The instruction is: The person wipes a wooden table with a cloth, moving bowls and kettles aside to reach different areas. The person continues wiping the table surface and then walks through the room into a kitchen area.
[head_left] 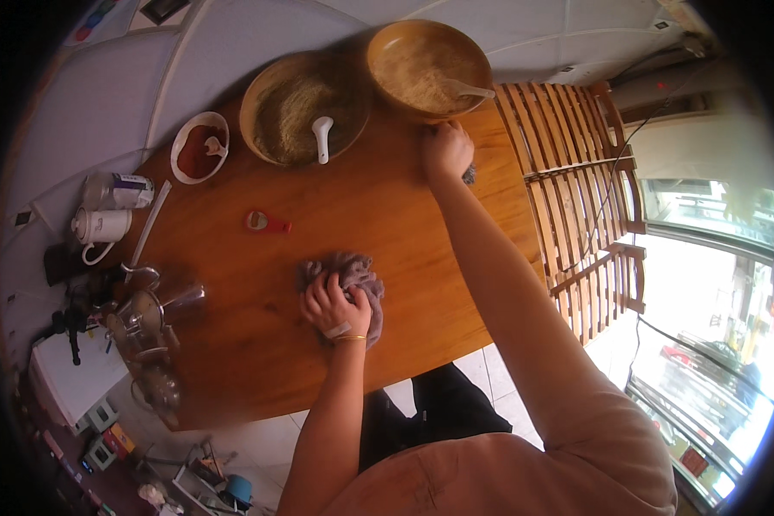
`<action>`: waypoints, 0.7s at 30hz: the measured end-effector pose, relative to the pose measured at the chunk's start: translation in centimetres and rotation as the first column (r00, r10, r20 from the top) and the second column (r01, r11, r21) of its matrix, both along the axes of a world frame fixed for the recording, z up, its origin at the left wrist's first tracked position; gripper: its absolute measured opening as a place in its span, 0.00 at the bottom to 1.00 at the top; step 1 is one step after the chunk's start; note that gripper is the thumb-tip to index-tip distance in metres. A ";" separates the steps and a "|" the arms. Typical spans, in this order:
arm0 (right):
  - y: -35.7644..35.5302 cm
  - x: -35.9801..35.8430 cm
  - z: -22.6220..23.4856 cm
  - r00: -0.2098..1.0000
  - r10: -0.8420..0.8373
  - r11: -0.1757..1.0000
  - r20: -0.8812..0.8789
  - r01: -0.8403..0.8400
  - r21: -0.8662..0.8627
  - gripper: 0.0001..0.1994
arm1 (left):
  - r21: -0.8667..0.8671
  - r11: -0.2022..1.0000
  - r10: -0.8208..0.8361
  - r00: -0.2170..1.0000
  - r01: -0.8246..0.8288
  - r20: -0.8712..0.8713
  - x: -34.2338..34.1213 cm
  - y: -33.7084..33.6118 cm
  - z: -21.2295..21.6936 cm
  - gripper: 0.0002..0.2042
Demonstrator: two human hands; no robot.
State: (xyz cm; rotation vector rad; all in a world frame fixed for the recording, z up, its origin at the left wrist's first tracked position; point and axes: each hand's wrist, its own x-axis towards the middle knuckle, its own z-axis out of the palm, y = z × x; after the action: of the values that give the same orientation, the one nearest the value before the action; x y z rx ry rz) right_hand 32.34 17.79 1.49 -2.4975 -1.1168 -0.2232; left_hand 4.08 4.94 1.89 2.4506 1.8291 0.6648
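A crumpled grey-purple cloth [373, 291] lies on the wooden table, gripped under my left hand [337, 308], whose fingers are curled over it. Farther off to the right, my right hand [449, 153] is closed and pressed to the tabletop, just below the yellow-brown bowl of pale powder [387, 92]. A bit of something dark grey [469, 175] pokes out beside that hand; the rest is hidden beneath it. Left of this bowl stands a larger bowl [262, 148] of greenish-brown powder with a white spoon [322, 139] in it.
A small white bowl of red powder [196, 159] stands at the far left. A red-handled tool [268, 223] lies mid-table. Along the left edge are a glass jar [116, 190], a white lidded mug [103, 226] and glassware [146, 314]. Slatted wooden chairs [568, 172] flank the right edge.
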 end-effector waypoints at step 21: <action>-4.4 -8.1 0.9 0.952 0.206 0.970 -0.225 -0.229 -0.082 0.10 | -0.222 0.946 -0.084 0.840 0.236 0.536 -2.9 4.8 5.3 0.19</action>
State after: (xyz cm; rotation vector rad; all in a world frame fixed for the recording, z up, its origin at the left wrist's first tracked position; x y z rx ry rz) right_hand 24.23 13.43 2.35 -2.3932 -1.3287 0.1700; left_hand 1.22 9.77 7.21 1.9564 1.3780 0.8801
